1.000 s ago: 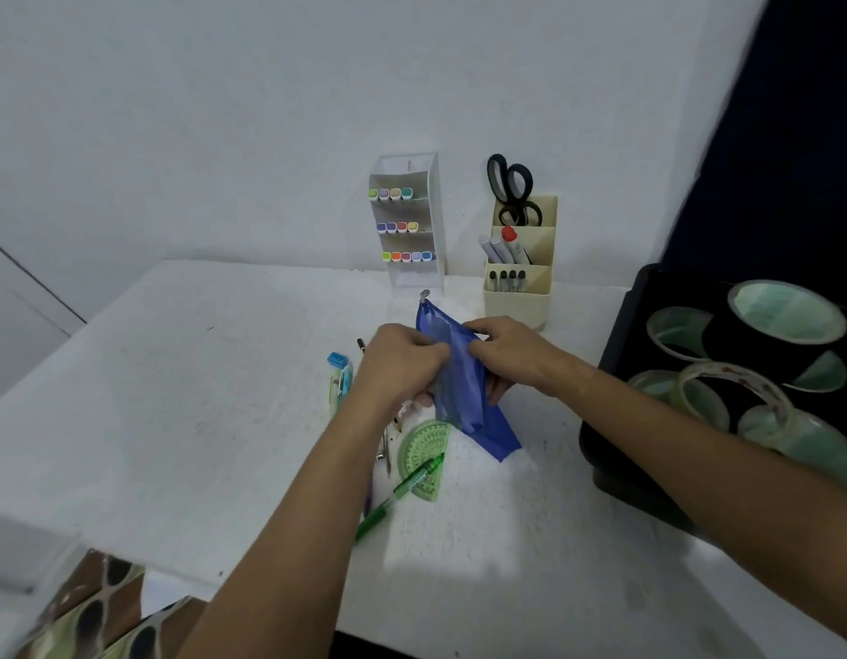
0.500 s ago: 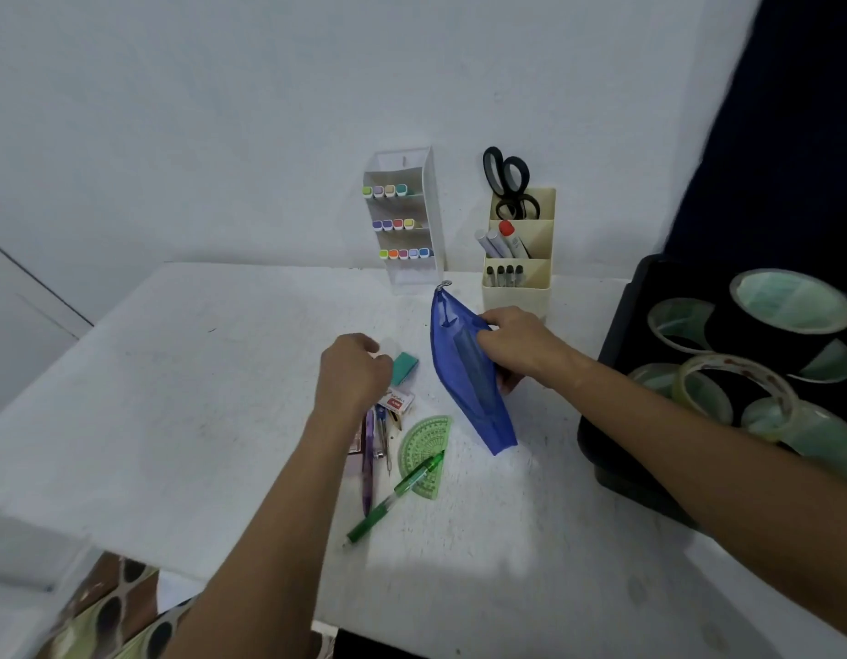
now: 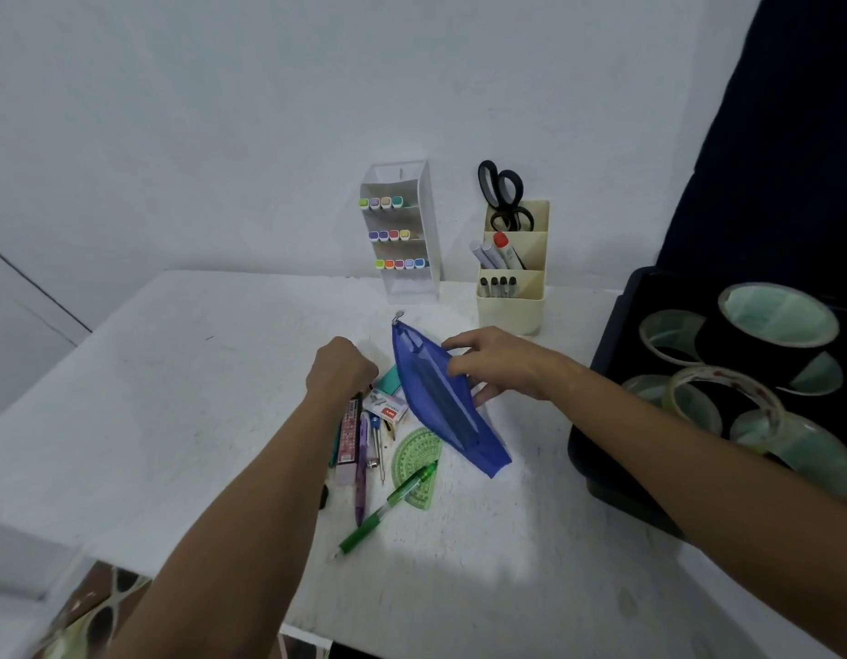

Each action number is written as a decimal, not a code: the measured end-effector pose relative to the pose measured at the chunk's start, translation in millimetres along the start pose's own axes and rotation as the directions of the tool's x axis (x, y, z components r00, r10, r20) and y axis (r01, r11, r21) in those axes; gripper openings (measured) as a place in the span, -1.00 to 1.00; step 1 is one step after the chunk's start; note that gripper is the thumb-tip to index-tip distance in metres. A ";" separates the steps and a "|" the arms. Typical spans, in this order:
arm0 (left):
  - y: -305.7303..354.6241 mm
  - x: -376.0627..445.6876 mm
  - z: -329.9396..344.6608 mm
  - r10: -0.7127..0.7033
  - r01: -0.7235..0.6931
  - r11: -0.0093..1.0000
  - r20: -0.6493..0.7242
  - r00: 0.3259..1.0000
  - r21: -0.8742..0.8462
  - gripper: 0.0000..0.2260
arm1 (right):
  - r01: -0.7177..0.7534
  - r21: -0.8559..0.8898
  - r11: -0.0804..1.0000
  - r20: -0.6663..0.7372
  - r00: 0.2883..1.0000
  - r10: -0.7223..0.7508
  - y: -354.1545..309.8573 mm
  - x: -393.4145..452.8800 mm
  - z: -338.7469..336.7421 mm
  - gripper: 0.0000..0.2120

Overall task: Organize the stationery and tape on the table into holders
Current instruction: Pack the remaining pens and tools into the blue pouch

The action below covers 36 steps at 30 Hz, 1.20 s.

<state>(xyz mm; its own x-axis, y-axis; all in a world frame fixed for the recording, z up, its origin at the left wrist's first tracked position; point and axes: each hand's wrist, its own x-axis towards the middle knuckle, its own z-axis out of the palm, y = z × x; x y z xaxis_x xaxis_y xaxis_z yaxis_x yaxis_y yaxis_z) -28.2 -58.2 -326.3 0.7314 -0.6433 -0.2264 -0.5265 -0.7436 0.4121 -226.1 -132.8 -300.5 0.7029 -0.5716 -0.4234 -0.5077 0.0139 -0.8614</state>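
Blue mesh pouch [image 3: 447, 401] hangs tilted in our right hand [image 3: 495, 366], thumb and fingers pinching its upper edge above the table [image 3: 174, 397]. Our left hand [image 3: 338, 371] is curled over the loose pile beside it, on a patterned pen [image 3: 349, 432]; whether it grips we cannot tell. Nearby lie a staple box [image 3: 388, 407], protractor [image 3: 417, 456] and green pen [image 3: 388, 508]. Tape rolls [image 3: 776, 325] fill the black tray [image 3: 602, 487]

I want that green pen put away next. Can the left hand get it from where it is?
Probably yes. The green pen lies bare on the table, its top end resting on the green protractor, nothing covering it. The left hand is just beyond it, curled over the stationery pile, and would only need to pull back.
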 end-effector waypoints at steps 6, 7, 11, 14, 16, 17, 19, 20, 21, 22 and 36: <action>10.5 -10.5 -16.9 0.034 -0.060 0.962 -0.101 0.994 -0.266 -0.77 | 0.065 0.015 0.998 -0.129 0.990 -0.063 0.0 -1.9 -2.1 -0.67; 15.7 -13.7 -23.0 0.060 -0.112 0.948 -0.178 0.982 -0.299 -0.76 | 0.077 0.019 0.997 -0.166 0.983 -0.073 0.2 -0.7 -2.2 -0.68; 43.4 -36.9 -52.0 0.161 -0.338 0.885 -0.469 0.868 -0.321 -0.78 | 0.111 0.045 0.993 -0.281 0.955 -0.095 1.6 4.1 -1.7 -0.64; 65.6 -61.7 -61.9 0.186 -0.253 0.856 -0.188 0.964 -0.451 -0.79 | 0.107 0.048 0.993 -0.304 0.949 -0.087 2.9 4.8 -1.7 -0.59; 72.3 -73.2 -56.3 0.198 -0.132 0.872 0.093 0.976 -0.471 -0.81 | 0.106 0.050 0.993 -0.306 0.948 -0.085 3.4 4.9 -1.9 -0.58; 73.1 -75.9 -50.5 0.198 -0.095 0.886 0.185 0.962 -0.454 -0.82 | 0.108 0.055 0.993 -0.308 0.948 -0.086 3.6 5.0 -1.9 -0.58; 72.6 -76.5 -36.4 0.170 -0.060 0.926 0.267 0.948 -0.374 -0.84 | 0.113 0.058 0.992 -0.316 0.945 -0.089 4.0 5.5 -2.0 -0.59; 72.3 -75.2 -30.1 0.155 -0.055 0.938 0.270 0.950 -0.343 -0.84 | 0.112 0.052 0.992 -0.319 0.943 -0.090 4.1 5.7 -2.0 -0.59; 72.1 -73.5 -25.3 0.148 -0.058 0.944 0.260 0.954 -0.324 -0.82 | 0.110 0.045 0.993 -0.321 0.943 -0.090 4.2 6.3 -1.6 -0.59; 72.4 -71.5 -21.1 0.149 -0.067 0.946 0.242 0.959 -0.318 -0.82 | 0.108 0.039 0.993 -0.320 0.943 -0.090 4.5 6.7 -1.5 -0.59; 42.7 -68.7 -22.1 0.254 -0.251 0.937 -0.022 0.967 -0.243 -0.83 | 0.138 -0.043 0.989 -0.335 0.931 -0.144 7.1 5.9 -3.5 -0.63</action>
<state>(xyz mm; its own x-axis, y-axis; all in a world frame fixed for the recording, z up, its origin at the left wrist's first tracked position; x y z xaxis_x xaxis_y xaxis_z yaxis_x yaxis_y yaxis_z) -91.3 -41.7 -273.6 0.5832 -0.8068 -0.0947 -0.5717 -0.4905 0.6577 -227.3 -139.0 -308.1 0.5610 -0.8089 -0.1760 -0.4268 -0.1005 -0.8987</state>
